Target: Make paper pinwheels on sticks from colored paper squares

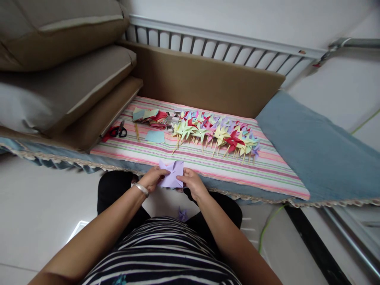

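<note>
A square of purple paper (172, 179) with slits cut in from its corners is held up above my lap, just off the near edge of the striped cloth. My left hand (152, 177) pinches its left side, the thumb lying over the paper. On the right side, my right hand (192, 182) grips it between thumb and fingers. The fingers behind the sheet are mostly hidden. Many paper pinwheels (218, 132) on thin wooden sticks lie beyond my hands. A blue paper sheet (155, 137) rests nearer the left.
Scissors (118, 130) and loose sticks (137, 132) lie on the striped cloth (190, 156). Behind them are stacks of coloured paper (151, 117). Large cushions (68, 83) rise at the left. A purple pinwheel (183, 214) is low between my legs. A green cable (267, 225) runs at right.
</note>
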### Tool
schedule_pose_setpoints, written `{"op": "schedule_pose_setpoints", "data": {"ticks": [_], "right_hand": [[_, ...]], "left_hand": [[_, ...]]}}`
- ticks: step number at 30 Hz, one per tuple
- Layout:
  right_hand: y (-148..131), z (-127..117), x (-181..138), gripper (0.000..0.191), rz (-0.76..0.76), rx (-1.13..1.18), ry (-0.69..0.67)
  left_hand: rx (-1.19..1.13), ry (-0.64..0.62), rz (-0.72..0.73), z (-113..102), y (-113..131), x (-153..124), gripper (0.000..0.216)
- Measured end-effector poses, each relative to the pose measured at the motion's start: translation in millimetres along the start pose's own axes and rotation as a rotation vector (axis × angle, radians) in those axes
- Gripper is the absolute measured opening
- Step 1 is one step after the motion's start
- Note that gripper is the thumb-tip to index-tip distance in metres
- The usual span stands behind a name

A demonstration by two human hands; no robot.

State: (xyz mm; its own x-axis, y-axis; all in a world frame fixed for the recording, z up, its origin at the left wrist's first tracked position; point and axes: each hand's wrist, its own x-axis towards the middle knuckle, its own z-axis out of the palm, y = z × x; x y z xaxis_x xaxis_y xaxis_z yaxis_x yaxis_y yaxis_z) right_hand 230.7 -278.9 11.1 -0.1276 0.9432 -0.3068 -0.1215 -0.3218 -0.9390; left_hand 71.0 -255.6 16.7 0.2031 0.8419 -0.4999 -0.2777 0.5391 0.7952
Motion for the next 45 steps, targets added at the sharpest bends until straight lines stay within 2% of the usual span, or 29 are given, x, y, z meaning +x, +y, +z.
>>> {"op": "schedule_pose_setpoints", "data": {"ticks": [3,7,9,12,17,21,24,28,38,45], "right_hand": [[5,-4,-1,0.037,-0.144,-0.171,0.122],[8,-6,-17,0.036,-0.564,-0.6,0.317],[9,-5,-28,0.031,-0.759,-0.771,0.321],[12,-3,-38,0.028,-0.893,-0.879,0.313],[22,-6,-44,0.031,-0.901,-0.917,0.361],[24,-7,-45,0.038,-0.926,-1.07,0.333],[23,-5,-41,0.032,-0.969,-1.123,0.354],[20,-6,-36,0.023,-1.017,-1.135,0.368],[17,-9,-36,0.023,-1.029,-1.122,0.322],[2,-9,-42,0.019,-1.044,-1.123,0.252]], "left_hand": [[-0.02,0.018,0.003,-2,-1,2,0.02],[-0.058,0.04,0.012,-6,-1,5,0.02],[-0.071,0.047,0.009,-7,-2,6,0.021],[-0.087,0.057,0.001,-6,-2,6,0.021],[-0.102,0.063,-0.009,-4,-2,4,0.023],[-0.11,0.056,-0.003,-1,-3,0,0.022],[-0.119,0.044,0.006,2,-3,-1,0.021],[-0.121,0.041,-0.002,2,-3,0,0.022],[-0.097,0.04,-0.024,-2,-5,2,0.022],[-0.008,0.053,0.028,1,-2,-3,0.023]]}}
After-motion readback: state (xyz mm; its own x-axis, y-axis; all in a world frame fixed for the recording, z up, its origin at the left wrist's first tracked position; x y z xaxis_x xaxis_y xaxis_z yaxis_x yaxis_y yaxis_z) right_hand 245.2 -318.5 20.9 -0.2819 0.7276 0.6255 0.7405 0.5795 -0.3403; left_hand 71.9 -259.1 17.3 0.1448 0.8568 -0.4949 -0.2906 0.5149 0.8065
